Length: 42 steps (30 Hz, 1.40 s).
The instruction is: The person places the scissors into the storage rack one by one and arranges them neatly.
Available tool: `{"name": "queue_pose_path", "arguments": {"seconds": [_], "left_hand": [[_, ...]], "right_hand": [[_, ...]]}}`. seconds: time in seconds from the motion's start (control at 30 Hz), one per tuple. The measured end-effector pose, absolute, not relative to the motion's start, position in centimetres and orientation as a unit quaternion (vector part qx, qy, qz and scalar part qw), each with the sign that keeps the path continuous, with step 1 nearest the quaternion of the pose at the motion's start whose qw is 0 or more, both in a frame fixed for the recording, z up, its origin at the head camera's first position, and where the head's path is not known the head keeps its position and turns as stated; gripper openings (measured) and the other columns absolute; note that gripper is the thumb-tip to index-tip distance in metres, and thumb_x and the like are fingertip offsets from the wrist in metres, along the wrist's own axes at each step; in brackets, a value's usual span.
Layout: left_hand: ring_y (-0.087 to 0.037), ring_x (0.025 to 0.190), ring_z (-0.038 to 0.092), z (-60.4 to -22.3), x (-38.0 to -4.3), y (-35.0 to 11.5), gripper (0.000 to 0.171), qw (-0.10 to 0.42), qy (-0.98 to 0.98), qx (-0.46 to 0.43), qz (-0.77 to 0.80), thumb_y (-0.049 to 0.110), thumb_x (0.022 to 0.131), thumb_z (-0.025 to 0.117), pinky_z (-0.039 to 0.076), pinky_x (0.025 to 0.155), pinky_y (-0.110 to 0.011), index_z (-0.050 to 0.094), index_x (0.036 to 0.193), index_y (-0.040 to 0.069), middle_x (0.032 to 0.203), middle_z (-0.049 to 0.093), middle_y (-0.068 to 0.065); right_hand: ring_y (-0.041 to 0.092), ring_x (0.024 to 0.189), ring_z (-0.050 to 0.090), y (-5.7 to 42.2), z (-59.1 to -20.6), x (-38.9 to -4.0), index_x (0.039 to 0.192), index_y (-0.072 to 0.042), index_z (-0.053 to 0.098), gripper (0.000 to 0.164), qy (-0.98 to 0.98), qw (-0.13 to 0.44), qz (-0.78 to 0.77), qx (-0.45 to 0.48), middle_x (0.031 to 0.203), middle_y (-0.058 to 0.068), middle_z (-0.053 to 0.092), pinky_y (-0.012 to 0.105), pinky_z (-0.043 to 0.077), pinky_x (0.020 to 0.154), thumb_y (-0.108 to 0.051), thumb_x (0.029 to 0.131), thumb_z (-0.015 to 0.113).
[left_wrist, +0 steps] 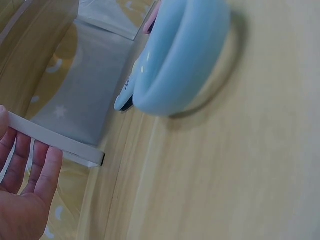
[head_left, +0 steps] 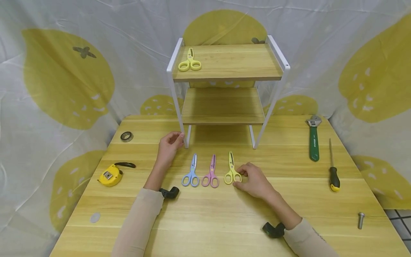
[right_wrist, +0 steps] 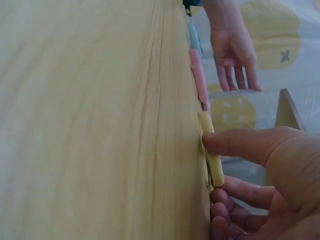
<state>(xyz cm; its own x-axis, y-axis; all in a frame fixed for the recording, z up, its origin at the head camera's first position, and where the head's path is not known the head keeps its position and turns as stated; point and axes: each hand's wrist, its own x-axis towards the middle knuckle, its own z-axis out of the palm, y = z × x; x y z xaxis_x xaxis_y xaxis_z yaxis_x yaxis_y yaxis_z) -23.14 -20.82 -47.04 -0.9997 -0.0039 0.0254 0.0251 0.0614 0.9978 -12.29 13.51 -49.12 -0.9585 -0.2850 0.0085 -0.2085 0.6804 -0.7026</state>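
My left hand (head_left: 169,147) is at the white front left leg (left_wrist: 60,138) of a two-tier shelf rack, thumb on one side and fingers behind it. With thumb and fingers, my right hand (head_left: 254,180) pinches the handle loops of the yellow scissors (head_left: 231,169) lying on the table. To their left lie pink scissors (head_left: 210,174) and blue scissors (head_left: 191,172), blades pointing toward the rack. A second pair of yellow scissors (head_left: 190,62) rests on the wooden top shelf (head_left: 234,62), at its left end.
On the left lie a black tape roll (head_left: 126,136), a yellow tape measure (head_left: 110,176) and a pale disc (head_left: 95,217). On the right are a green-handled adjustable wrench (head_left: 314,141), a screwdriver (head_left: 334,175) and a bolt (head_left: 361,220). A lemon-print curtain (head_left: 135,46) hangs behind the table.
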Motion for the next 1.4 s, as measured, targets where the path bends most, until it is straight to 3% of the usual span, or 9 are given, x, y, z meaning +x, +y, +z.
{"name": "queue_pose_path", "arguments": {"seconds": [0.23, 0.5, 0.7, 0.97, 1.3, 1.4], "left_hand": [[-0.05, 0.132, 0.054, -44.7, -21.9, -20.3, 0.039, -0.001, -0.732, -0.008, -0.681, 0.021, 0.104, 0.065, 0.056, 0.109, -0.047, 0.061, 0.123, -0.012, 0.134, 0.059, -0.031], [-0.048, 0.129, 0.056, -44.6, -21.7, -20.2, 0.039, -0.004, -0.732, -0.006, -0.681, 0.023, 0.103, 0.066, 0.057, 0.108, -0.045, 0.062, 0.121, -0.011, 0.13, 0.062, -0.026], [-0.037, 0.122, 0.062, -44.6, -21.7, -20.3, 0.036, -0.003, -0.737, -0.006, -0.675, 0.024, 0.103, 0.066, 0.059, 0.105, -0.041, 0.064, 0.12, -0.008, 0.126, 0.064, -0.017], [-0.051, 0.13, 0.054, -44.8, -21.9, -20.4, 0.041, -0.004, -0.735, -0.009, -0.678, 0.024, 0.104, 0.065, 0.057, 0.107, -0.044, 0.062, 0.124, -0.011, 0.131, 0.061, -0.024], [-0.042, 0.127, 0.058, -47.4, -23.1, -20.9, 0.05, 0.012, -0.742, -0.013, -0.67, 0.037, 0.102, 0.066, 0.06, 0.105, -0.037, 0.063, 0.126, -0.007, 0.131, 0.062, -0.021], [-0.044, 0.127, 0.058, -47.6, -23.1, -20.9, 0.054, 0.019, -0.741, -0.019, -0.671, 0.041, 0.1, 0.068, 0.061, 0.103, -0.035, 0.063, 0.125, -0.007, 0.13, 0.062, -0.022]], "right_hand": [[0.012, 0.078, 0.064, 13.6, -48.2, -12.3, 0.119, -0.001, 0.069, 0.043, 0.899, 0.087, -0.414, -0.118, 0.086, -0.001, 0.07, 0.021, 0.057, 0.066, -0.018, 0.083, 0.086], [0.011, 0.064, 0.065, 13.6, -47.4, -12.1, 0.123, -0.003, 0.068, 0.043, 0.878, 0.092, -0.458, -0.103, 0.076, -0.003, 0.073, 0.021, 0.053, 0.051, -0.014, 0.084, 0.084], [0.011, 0.07, 0.067, 13.9, -46.0, -11.9, 0.124, -0.005, 0.069, 0.041, 0.873, 0.084, -0.466, -0.116, 0.079, -0.004, 0.074, 0.022, 0.058, 0.062, -0.014, 0.087, 0.083], [0.016, 0.072, 0.068, 14.5, -41.6, -12.0, 0.127, -0.006, 0.067, 0.044, 0.854, 0.067, -0.494, -0.15, 0.083, -0.002, 0.077, 0.024, 0.058, 0.063, -0.02, 0.088, 0.084], [0.017, 0.074, 0.07, 15.0, -33.4, -11.9, 0.127, -0.011, 0.067, 0.042, 0.83, 0.013, -0.527, -0.182, 0.085, 0.003, 0.076, 0.022, 0.051, 0.057, -0.017, 0.089, 0.083], [0.017, 0.076, 0.071, 14.8, -31.0, -11.9, 0.126, -0.008, 0.068, 0.041, 0.821, -0.021, -0.534, -0.199, 0.085, 0.003, 0.076, 0.021, 0.056, 0.064, -0.012, 0.089, 0.083]]}}
